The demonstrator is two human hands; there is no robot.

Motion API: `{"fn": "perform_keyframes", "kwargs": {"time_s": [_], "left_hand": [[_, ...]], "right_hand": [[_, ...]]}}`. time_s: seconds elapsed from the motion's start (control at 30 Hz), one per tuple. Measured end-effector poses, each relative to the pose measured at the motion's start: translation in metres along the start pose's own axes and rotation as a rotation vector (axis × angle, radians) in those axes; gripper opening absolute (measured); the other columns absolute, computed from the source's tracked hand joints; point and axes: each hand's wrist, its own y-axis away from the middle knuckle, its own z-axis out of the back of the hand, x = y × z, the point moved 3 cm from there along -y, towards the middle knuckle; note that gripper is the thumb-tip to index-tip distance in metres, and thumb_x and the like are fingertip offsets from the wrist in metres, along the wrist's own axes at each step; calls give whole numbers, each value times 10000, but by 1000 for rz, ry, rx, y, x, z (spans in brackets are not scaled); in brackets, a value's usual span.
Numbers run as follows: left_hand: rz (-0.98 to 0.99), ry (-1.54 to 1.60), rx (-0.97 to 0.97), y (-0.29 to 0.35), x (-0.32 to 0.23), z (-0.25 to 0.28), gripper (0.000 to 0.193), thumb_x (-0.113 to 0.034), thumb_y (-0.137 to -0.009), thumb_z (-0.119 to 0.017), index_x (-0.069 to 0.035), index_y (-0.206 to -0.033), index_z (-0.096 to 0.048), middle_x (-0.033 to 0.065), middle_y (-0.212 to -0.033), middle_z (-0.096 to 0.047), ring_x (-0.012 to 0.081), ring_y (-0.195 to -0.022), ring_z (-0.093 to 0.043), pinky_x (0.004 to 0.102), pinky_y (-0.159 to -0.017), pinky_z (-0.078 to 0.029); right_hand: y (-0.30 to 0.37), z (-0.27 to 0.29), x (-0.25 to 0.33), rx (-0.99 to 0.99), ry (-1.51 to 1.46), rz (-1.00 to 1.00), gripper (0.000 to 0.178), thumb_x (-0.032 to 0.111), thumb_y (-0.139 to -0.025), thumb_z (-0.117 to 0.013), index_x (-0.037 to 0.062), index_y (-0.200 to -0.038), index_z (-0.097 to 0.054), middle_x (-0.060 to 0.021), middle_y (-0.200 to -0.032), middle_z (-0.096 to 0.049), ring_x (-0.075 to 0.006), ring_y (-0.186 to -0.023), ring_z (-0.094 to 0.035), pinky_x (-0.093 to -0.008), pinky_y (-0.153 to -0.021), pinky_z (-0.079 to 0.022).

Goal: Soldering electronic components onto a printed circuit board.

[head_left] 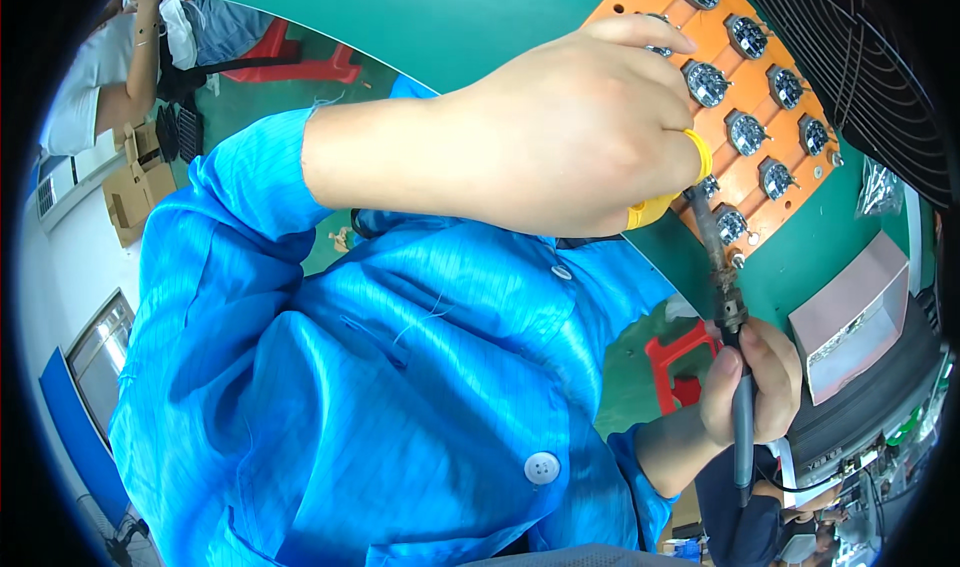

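Note:
My right hand (765, 382) is closed round the dark handle of a soldering iron (741, 417). The iron points up and away, its tip near the close edge of an orange fixture board (740, 82). Small round electronic parts (745, 132) with thin metal pins sit in rows on that board. Over the board's left side reaches my left hand (590, 127), back of the hand up. Yellow finger covers (652, 210) are on its near fingers, which are pressed together close to the iron's tip. Whatever they pinch is hidden. A farther finger stretches over the board.
The board lies on a green table (480, 17). A black wire fan guard (870, 57) stands at the right. Below it are a clear plastic bag (880, 189) and an open pinkish box (850, 322). Red stools (670, 367) and other people (120, 77) show beyond the table.

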Motion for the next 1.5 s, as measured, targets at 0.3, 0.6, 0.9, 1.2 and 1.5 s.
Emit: {"fn": "perform_keyframes", "kwargs": {"time_s": [0.3, 0.6, 0.9, 1.2, 1.5], "left_hand": [[33, 12, 184, 1, 3, -2, 104, -132, -697, -723, -72, -754, -659, 86, -811, -670, 225, -913, -663, 433, -1031, -410], [-613, -725, 72, 21, 24, 21, 144, -79, -793, -740, -19, -886, -649, 114, -806, -650, 283, -987, -670, 521, -1050, -390], [132, 117, -107, 26, 18, 20, 131, -81, -715, -754, -65, -763, -633, 69, -797, -659, 222, -873, -672, 468, -1032, -433], [119, 104, -41, 21, 18, 18, 116, -97, -733, -718, -92, -711, -604, 49, -711, -582, 224, -785, -631, 446, -1007, -432], [65, 76, -11, 20, 20, 14, 134, -120, -691, -736, -92, -706, -606, 53, -732, -597, 228, -836, -636, 435, -1006, -421]], "right_hand": [[-5, 0, 5, 44, -37, 57, 174, -3, -831, -664, -93, -970, -614, -238, -831, -658, -269, -630, -674, -315, -584, -547], [-1, 1, 10, 10, 29, 49, 220, 113, -789, -724, -63, -888, -636, -229, -775, -664, -282, -594, -656, -317, -539, -537], [-27, -19, 11, 117, 18, 104, 191, 8, -840, -685, -107, -964, -597, -261, -840, -653, -295, -649, -682, -334, -595, -554], [-32, -16, 16, 147, -10, 144, 199, 15, -828, -683, -97, -976, -612, -240, -780, -662, -289, -621, -674, -324, -569, -540], [-31, -14, 18, 155, 28, 132, 187, 27, -832, -673, -92, -964, -614, -238, -768, -659, -290, -610, -667, -333, -558, -543]]}}
